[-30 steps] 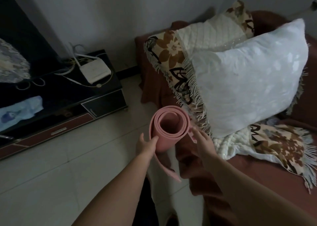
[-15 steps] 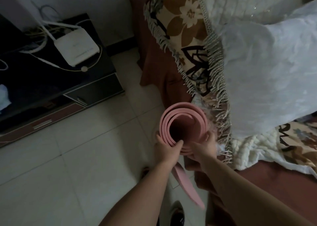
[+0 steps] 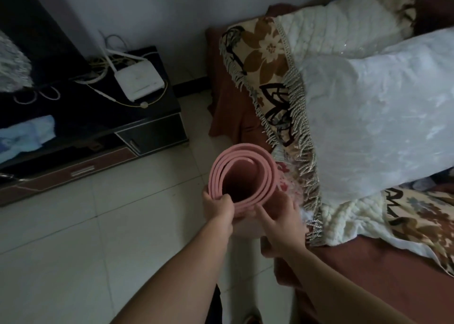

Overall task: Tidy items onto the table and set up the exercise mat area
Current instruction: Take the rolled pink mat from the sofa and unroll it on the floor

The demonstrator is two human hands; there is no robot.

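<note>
Vs 1 s ago, rolled pink mat [image 3: 242,173] is now held upright by L hand [image 3: 218,208] & R hand [image 3: 281,221], fingers [image 3: 224,199] clamped on its rim, so unrolling on floor [image 3: 98,225] is judged next

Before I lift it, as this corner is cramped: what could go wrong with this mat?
The pink mat is loosely coiled and the left hand and right hand grip only its top end, so it may unroll. The fringed throw beside it could snag. Swinging left risks the router.
</note>
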